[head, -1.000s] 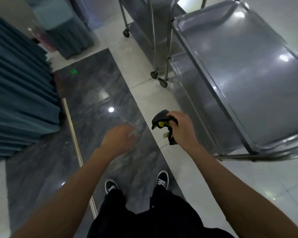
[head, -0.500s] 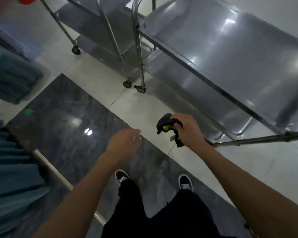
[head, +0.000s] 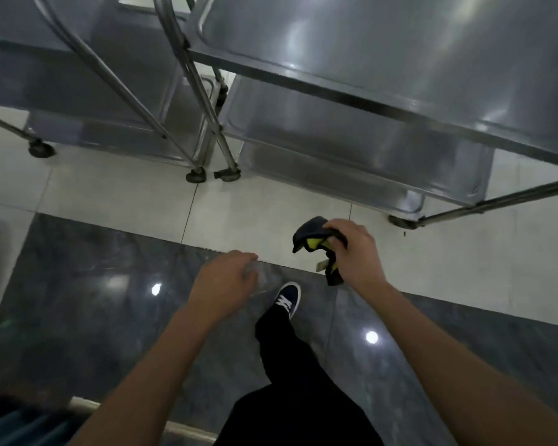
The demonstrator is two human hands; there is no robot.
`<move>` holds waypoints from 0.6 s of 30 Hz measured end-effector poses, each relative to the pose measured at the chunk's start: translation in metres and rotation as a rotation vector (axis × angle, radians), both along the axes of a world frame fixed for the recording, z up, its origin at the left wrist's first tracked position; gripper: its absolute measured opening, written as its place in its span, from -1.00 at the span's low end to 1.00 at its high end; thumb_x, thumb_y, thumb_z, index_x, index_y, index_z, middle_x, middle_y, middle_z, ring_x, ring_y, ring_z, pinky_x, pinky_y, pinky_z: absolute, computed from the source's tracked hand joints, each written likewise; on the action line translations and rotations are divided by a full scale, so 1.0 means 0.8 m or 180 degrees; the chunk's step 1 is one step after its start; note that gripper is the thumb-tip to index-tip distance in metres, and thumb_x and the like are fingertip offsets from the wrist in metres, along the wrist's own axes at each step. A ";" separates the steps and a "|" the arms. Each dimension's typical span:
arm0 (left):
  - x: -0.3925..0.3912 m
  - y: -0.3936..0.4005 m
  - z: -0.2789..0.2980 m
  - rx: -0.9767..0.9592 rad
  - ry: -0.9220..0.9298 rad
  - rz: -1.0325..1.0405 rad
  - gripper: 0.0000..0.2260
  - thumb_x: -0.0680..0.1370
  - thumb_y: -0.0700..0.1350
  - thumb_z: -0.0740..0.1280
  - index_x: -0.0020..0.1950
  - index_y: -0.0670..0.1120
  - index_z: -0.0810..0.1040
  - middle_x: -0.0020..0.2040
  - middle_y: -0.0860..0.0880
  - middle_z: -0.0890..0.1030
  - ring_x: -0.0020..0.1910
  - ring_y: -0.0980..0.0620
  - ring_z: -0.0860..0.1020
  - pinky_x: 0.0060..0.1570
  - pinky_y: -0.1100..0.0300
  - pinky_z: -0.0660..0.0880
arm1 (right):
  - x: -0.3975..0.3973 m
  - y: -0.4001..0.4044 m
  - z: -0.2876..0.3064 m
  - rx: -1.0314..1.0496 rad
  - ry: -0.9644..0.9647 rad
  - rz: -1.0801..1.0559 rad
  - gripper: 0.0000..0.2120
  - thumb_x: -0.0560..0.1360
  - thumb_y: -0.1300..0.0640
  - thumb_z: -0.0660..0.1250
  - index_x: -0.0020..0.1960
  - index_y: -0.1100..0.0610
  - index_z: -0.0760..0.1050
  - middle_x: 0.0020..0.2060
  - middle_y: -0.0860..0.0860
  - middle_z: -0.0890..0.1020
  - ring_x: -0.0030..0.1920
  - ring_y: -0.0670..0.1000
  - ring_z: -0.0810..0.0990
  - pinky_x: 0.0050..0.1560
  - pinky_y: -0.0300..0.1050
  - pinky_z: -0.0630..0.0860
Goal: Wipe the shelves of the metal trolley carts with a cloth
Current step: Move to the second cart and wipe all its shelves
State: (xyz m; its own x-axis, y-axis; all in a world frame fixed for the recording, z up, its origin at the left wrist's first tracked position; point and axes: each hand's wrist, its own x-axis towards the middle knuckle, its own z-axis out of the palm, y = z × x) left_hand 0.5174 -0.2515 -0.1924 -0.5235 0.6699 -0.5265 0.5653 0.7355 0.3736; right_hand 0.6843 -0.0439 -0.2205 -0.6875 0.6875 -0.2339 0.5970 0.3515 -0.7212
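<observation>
My right hand (head: 356,252) grips a bunched dark cloth (head: 310,235) with a yellow inside, held in the air over the floor just in front of the nearer metal trolley cart (head: 384,46). That cart fills the upper right, with its top shelf and a lower shelf (head: 335,149) showing bare steel. A second metal cart (head: 78,75) stands beside it at the upper left. My left hand (head: 221,283) hangs over the dark floor with loosely curled fingers and holds nothing I can make out.
Caster wheels (head: 195,176) of both carts meet on the white tiles ahead. A dark polished floor strip (head: 94,300) runs under my feet. Blue-grey fabric (head: 16,423) shows at the bottom left corner, beside a pale bar (head: 187,428) on the floor.
My view has swung round to face the two carts squarely, and they now sit much closer. Both hands keep their pose; the cloth stays in my right hand.
</observation>
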 end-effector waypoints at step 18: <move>-0.284 0.037 -0.291 0.0147 -0.0044 -0.0905 -0.62 0.64 0.07 0.24 0.47 0.11 0.44 0.40 0.08 0.51 0.36 0.03 0.44 0.34 0.08 0.37 | -0.202 -0.024 -0.268 0.0142 -0.0216 -0.0984 -0.71 0.58 0.29 0.27 0.24 0.08 0.57 0.13 -0.01 0.62 0.14 0.05 0.54 0.23 0.10 0.50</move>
State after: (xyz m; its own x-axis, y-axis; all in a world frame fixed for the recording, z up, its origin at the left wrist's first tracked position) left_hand 0.2899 -0.2221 -0.4254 -0.3043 0.8122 -0.4977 0.7409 0.5302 0.4122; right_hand 0.5231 -0.0634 -0.4348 -0.4282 0.8720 -0.2370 0.7266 0.1764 -0.6640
